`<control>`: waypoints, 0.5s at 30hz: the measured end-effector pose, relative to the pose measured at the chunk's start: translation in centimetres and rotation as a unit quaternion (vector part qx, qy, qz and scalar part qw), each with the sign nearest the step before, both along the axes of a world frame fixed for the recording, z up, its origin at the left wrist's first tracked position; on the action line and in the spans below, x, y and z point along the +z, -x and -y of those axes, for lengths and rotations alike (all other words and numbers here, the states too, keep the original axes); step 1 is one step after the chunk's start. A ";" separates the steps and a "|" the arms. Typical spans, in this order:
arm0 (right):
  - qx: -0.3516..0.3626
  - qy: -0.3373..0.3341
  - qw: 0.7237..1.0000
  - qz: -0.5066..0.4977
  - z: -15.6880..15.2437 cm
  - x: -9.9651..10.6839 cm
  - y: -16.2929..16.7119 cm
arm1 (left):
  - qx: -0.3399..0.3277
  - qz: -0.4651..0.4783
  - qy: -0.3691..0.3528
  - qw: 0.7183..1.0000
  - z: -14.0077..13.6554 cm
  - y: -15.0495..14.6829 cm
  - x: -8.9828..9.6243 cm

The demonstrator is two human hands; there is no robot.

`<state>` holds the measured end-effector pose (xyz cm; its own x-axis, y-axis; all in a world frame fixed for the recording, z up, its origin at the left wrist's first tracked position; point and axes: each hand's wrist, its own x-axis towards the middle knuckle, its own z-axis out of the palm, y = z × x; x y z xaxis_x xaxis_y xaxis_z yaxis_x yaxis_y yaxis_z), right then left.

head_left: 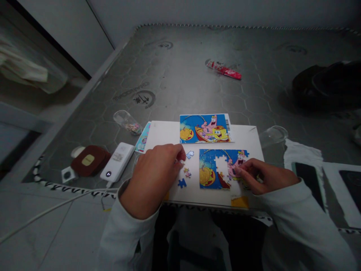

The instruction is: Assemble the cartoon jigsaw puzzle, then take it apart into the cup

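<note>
A partly assembled jigsaw puzzle [207, 177] lies on a white board [163, 131], with a gap in its middle. My right hand [262, 175] is at its right side, thumb and forefinger closed on a pink-patterned puzzle piece; whether that piece is joined to the others is hidden. Left of the puzzle, my left hand [158, 169] pinches a small puzzle piece [182, 162], mostly covered by the fingers. Near its fingertips lie a light blue piece [190, 154], a pink and yellow piece [187, 172] and a dark blue piece [182, 183]. Behind the puzzle rests the picture card [197, 130].
A clear cup with small pieces [128, 122] lies at the left, near a white power bank [117, 162] and a brown case [90, 160]. On the right are another clear cup [275, 134] and a phone [308, 182]. A red wrapper [225, 70] lies farther back.
</note>
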<state>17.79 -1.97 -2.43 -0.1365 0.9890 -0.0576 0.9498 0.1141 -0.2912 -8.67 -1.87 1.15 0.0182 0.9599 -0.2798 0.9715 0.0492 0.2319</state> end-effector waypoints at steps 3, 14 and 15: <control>-0.002 0.005 1.000 -0.001 0.0 0.1 0.1 | 0.009 -0.001 0.000 1.000 -0.1 0.1 -0.2; -0.007 0.036 0.999 -0.002 -0.1 0.2 0.1 | 0.010 -0.003 -0.011 1.000 0.2 0.3 0.1; -0.007 0.037 0.999 -0.002 -0.1 0.2 0.1 | 0.013 -0.009 -0.015 1.000 0.3 0.4 0.1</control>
